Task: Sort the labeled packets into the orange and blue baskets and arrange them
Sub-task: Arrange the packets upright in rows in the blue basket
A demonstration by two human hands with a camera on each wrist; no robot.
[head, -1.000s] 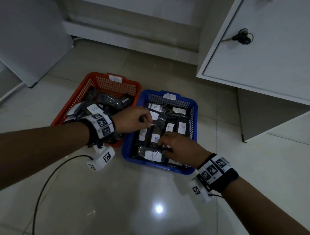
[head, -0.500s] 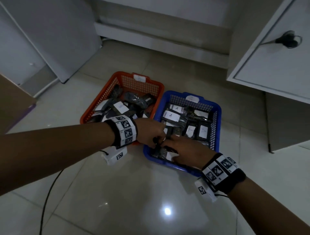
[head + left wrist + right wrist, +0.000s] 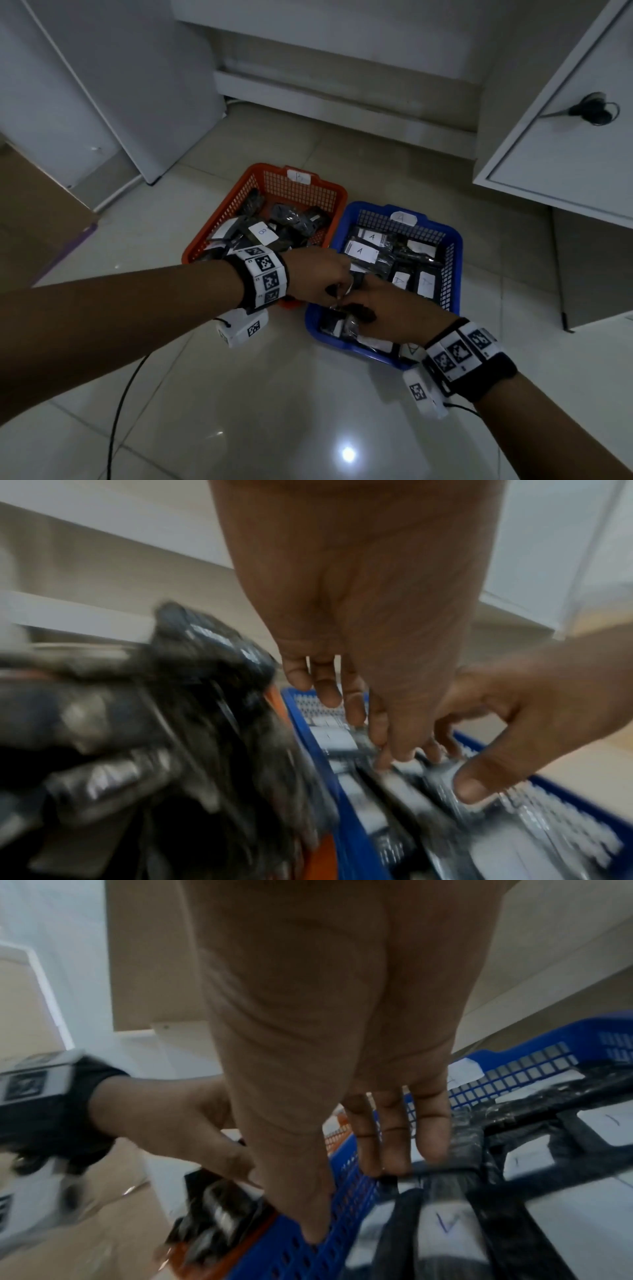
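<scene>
The orange basket [image 3: 298, 192], tagged B, holds a loose heap of dark packets [image 3: 291, 222]. Right beside it the blue basket [image 3: 455, 246], tagged A, holds dark packets with white A labels [image 3: 359, 250] lying in rows. Both hands meet over the blue basket's near-left corner. My left hand [image 3: 337, 291] reaches in from the orange side and pinches a dark packet [image 3: 215, 1202] at the wall between the baskets. My right hand [image 3: 366, 310] grips another dark packet [image 3: 358, 310] inside the blue basket, its thumb [image 3: 469, 785] on shiny wrap and its fingers [image 3: 394, 1148] laid over the packet.
Both baskets stand on a glossy tiled floor [image 3: 274, 428]. A white cabinet [image 3: 565, 164] with a key in its door overhangs at the right. A white panel [image 3: 102, 102] leans at the left, with cardboard [image 3: 34, 222] beyond it. A black cable [image 3: 125, 394] trails under my left arm.
My left hand has come back from the blue basket's middle to its near-left corner, and the right hand has closed in against it. The head view has swung, so the baskets sit further right.
</scene>
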